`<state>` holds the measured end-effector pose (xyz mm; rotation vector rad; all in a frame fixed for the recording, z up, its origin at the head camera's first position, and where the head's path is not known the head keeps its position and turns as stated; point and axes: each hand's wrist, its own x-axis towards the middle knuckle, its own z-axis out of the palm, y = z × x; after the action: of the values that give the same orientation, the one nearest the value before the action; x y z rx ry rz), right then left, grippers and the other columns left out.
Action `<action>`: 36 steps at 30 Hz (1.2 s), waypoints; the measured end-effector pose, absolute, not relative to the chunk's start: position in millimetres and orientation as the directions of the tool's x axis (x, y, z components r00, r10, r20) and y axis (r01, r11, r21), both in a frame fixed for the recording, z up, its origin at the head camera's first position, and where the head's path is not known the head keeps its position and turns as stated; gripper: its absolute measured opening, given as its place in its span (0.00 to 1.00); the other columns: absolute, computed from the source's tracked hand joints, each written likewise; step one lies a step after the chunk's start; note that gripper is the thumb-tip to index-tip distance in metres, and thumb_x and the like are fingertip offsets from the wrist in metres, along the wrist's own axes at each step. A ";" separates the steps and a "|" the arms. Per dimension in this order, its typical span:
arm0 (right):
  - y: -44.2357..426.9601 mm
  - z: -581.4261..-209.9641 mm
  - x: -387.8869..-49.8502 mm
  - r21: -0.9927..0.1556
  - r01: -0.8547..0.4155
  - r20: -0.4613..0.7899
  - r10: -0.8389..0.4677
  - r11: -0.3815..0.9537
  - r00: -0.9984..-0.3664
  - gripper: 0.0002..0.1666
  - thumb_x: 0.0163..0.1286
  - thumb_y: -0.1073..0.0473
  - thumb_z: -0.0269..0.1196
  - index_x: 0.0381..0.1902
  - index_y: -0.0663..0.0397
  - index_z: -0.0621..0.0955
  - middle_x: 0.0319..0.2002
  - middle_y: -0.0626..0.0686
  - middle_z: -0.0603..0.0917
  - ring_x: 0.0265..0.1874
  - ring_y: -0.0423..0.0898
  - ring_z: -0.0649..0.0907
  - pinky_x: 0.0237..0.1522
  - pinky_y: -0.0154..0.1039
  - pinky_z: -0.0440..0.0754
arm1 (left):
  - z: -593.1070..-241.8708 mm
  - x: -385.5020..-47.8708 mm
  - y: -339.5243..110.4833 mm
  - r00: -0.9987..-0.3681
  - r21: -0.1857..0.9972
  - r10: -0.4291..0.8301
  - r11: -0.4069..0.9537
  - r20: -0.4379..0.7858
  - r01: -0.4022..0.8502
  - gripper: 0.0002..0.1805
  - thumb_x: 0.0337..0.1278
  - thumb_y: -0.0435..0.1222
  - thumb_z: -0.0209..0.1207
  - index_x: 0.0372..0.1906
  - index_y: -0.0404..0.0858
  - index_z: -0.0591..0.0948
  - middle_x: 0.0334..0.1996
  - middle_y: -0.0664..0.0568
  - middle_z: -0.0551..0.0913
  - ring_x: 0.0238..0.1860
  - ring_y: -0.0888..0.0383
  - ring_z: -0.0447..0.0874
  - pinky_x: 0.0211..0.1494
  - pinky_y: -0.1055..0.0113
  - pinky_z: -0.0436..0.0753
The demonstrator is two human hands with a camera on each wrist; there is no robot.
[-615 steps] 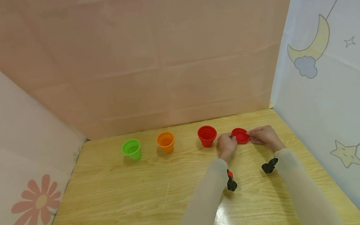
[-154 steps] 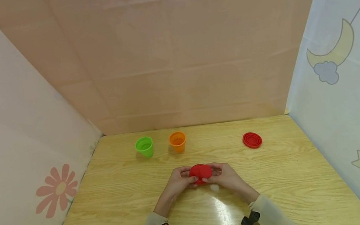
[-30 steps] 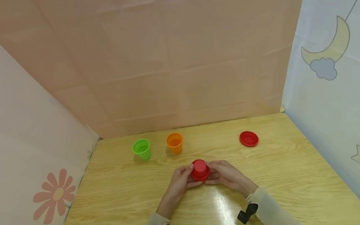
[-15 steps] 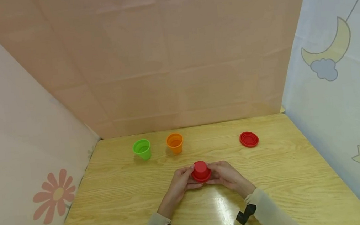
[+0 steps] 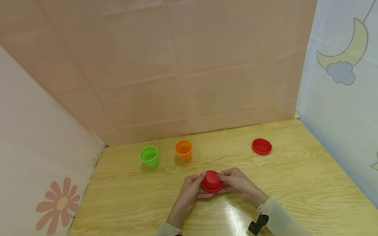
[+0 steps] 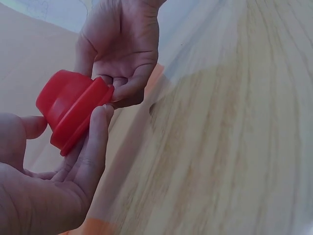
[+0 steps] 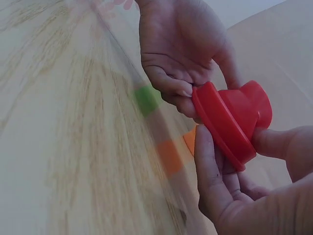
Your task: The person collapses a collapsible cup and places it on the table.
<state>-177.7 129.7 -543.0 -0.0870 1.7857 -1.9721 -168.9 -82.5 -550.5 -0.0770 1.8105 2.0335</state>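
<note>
A red collapsible cup (image 5: 212, 181) is held bottom up above the table, partly folded, its rim towards the table. My left hand (image 5: 190, 188) grips its left side, thumb by the base and fingers under the rim. On the other side my right hand (image 5: 238, 183) grips it the same way. Both wrist views show the stepped wall of the cup (image 6: 73, 110) between the thumbs and fingers. In the right wrist view the wall of the cup (image 7: 230, 120) looks pushed in near the right thumb. The inside of the cup is hidden.
Farther back on the wooden table (image 5: 122, 206) stand a green cup (image 5: 149, 157) and an orange cup (image 5: 183, 150), both upright. A flat, folded red cup (image 5: 261, 146) lies at the back right. Cloth screens (image 5: 185, 77) border the back and sides.
Twenty seconds ago both hands were at the flat red cup, and a full-height red cup stood beside it. That standing cup is now in both hands, shorter. Over the last second it shifted slightly nearer.
</note>
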 end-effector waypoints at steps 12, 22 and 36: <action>130.2 -539.6 -177.7 -0.965 0.263 -0.242 -0.385 -0.002 -0.891 0.20 0.79 0.64 0.58 0.56 0.80 0.79 0.37 0.51 0.90 0.33 0.43 0.91 0.44 0.47 0.94 | -548.4 -168.4 -86.5 -0.894 0.934 0.282 0.029 -0.349 -0.356 0.33 0.75 0.58 0.57 0.60 0.31 0.84 0.39 0.46 0.93 0.29 0.60 0.92 0.39 0.65 0.93; 131.9 -541.8 -176.6 -0.976 0.217 -0.210 -0.367 0.023 -0.906 0.18 0.75 0.66 0.61 0.53 0.81 0.81 0.34 0.55 0.92 0.27 0.44 0.90 0.36 0.42 0.94 | -549.2 -170.2 -94.1 -0.859 0.928 0.355 0.080 -0.368 -0.365 0.30 0.77 0.56 0.55 0.58 0.32 0.85 0.30 0.52 0.92 0.28 0.60 0.91 0.36 0.68 0.92; 135.7 -537.2 -175.3 -0.981 0.191 -0.192 -0.352 0.039 -0.916 0.18 0.70 0.69 0.62 0.52 0.80 0.81 0.38 0.58 0.91 0.29 0.46 0.91 0.37 0.46 0.94 | -544.6 -171.2 -88.0 -0.867 0.934 0.351 0.092 -0.354 -0.344 0.24 0.77 0.49 0.54 0.51 0.31 0.88 0.25 0.55 0.90 0.24 0.61 0.89 0.32 0.71 0.90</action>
<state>-175.3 135.7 -537.2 -0.1627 1.9423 -1.9342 -171.2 -88.0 -544.6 0.0067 1.8776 1.8264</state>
